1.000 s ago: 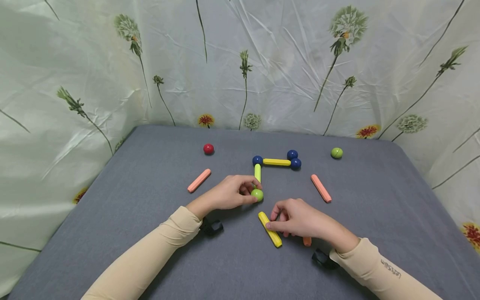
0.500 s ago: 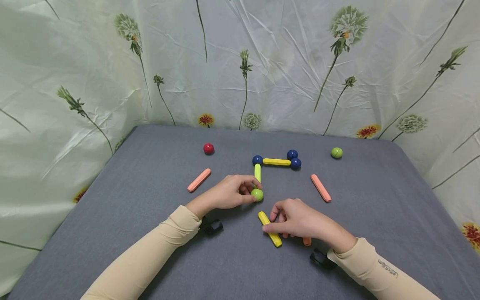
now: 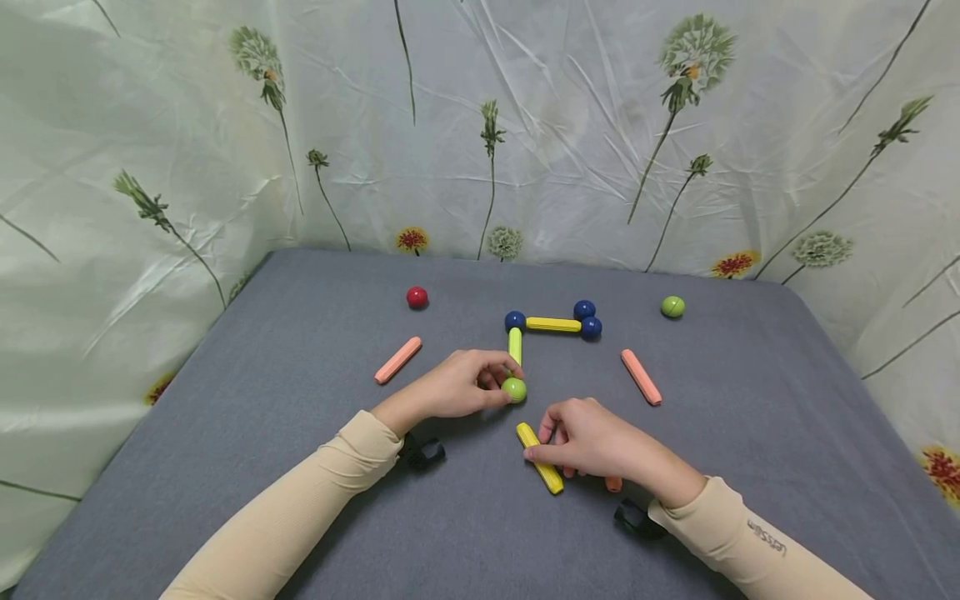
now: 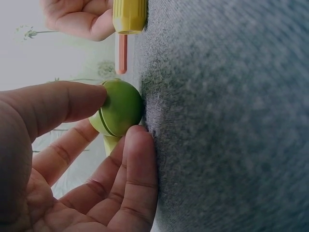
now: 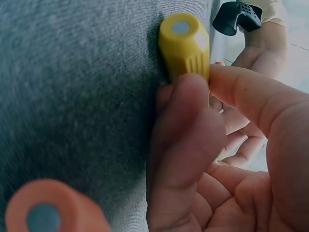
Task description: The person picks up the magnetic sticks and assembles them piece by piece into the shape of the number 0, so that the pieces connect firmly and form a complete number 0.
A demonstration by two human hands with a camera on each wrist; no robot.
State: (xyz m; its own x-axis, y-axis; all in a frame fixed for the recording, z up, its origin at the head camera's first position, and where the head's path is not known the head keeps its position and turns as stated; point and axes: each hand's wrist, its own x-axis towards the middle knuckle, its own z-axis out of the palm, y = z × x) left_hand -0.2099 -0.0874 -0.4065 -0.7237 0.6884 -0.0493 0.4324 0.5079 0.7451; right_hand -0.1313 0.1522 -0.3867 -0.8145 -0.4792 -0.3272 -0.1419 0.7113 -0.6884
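Note:
My left hand (image 3: 467,383) pinches a green ball (image 3: 513,389) between thumb and fingers, at the near end of a lime magnetic rod (image 3: 515,343). That rod's far end meets a blue ball (image 3: 515,321). The left wrist view shows the green ball (image 4: 120,108) low against the cloth. My right hand (image 3: 592,437) has its thumb on a yellow magnetic rod (image 3: 551,477) lying slantwise on the table. In the right wrist view the yellow rod (image 5: 186,46), with a grey disc in its end, sits between thumb and fingers. An orange rod (image 3: 613,483) is partly hidden under this hand.
A yellow rod (image 3: 553,324) runs from the blue ball to another blue ball (image 3: 592,327), with a third blue ball (image 3: 584,310) beside it. Salmon rods lie left (image 3: 398,360) and right (image 3: 641,377). Farther back are a red ball (image 3: 417,297) and another green ball (image 3: 672,307).
My right hand has shifted slightly left, and its thumb reaches farther over the yellow rod. The left hand and the green ball have kept their place.

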